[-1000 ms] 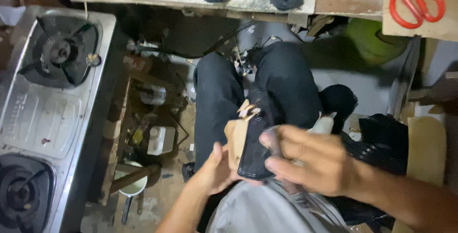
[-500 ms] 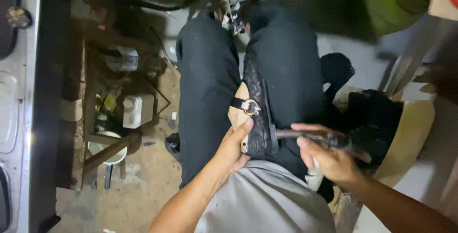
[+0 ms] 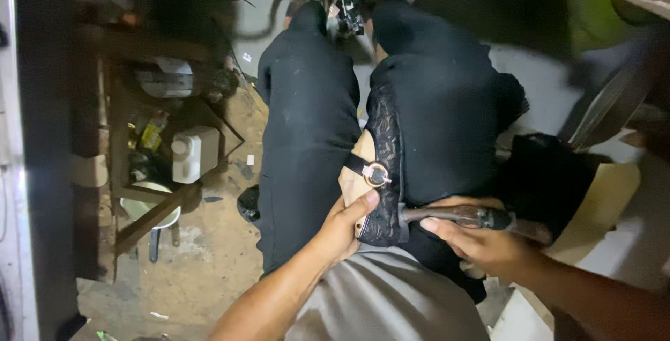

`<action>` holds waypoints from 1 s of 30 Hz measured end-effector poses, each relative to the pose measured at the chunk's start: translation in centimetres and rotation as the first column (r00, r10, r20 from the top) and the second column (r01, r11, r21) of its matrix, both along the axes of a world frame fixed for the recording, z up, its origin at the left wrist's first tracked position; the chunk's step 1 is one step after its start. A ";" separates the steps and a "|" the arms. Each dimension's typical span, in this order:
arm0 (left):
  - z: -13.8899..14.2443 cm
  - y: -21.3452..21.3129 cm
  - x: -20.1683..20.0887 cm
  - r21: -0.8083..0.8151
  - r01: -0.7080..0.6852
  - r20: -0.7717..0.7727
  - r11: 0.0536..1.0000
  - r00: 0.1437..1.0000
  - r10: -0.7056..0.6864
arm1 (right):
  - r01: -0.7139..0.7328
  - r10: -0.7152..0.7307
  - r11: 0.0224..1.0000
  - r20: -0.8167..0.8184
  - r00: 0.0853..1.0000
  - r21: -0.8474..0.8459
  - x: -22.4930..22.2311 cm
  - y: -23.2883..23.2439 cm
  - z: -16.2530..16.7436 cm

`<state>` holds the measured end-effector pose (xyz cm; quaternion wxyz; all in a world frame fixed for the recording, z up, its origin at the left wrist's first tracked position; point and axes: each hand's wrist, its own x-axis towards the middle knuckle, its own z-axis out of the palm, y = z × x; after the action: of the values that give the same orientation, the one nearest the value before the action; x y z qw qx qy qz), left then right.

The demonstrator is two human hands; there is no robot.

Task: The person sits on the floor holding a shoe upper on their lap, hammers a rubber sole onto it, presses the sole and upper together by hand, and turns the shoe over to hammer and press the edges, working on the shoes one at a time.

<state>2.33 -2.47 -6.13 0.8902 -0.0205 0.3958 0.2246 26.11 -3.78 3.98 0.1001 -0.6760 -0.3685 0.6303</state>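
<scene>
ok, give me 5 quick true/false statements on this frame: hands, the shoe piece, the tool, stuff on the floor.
1. The left hand holds the black lace shoe piece down on the lap. True.
2. The right hand is empty. False: it grips a dark-handled tool that reaches toward the shoe piece.
3. The shoe piece carries a round metal ring buckle on a black strap. True.
4. The shoe piece lies on a table. False: it rests between the thighs of a seated person in black trousers.
5. A white plastic jug stands on the floor to the left of the legs. True.
</scene>
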 end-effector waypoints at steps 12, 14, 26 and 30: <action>1.0 1.1 0.3 -0.069 -0.074 0.196 0.995 0.977 0.086 | -0.088 0.084 0.996 0.204 0.975 0.011 0.4 -8.3 -1.9; 1.0 1.2 0.3 -0.014 -0.086 0.205 0.996 0.975 0.087 | -0.141 0.082 0.938 0.192 0.978 0.318 -0.5 -8.2 -1.9; 0.4 0.5 -0.4 -0.018 -0.084 0.170 0.996 0.982 0.086 | 0.195 -0.248 0.959 -0.278 0.928 -0.206 3.0 -4.0 -2.9; 0.1 0.1 -0.5 -0.020 -0.099 0.135 0.995 0.986 0.100 | 0.210 -0.287 0.942 -0.309 0.907 -0.260 3.2 -3.1 -3.3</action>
<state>1.86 -2.36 -6.05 0.9026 -0.0612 0.3343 0.2644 29.34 -6.90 0.70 0.1668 -0.6046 -0.1833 0.7570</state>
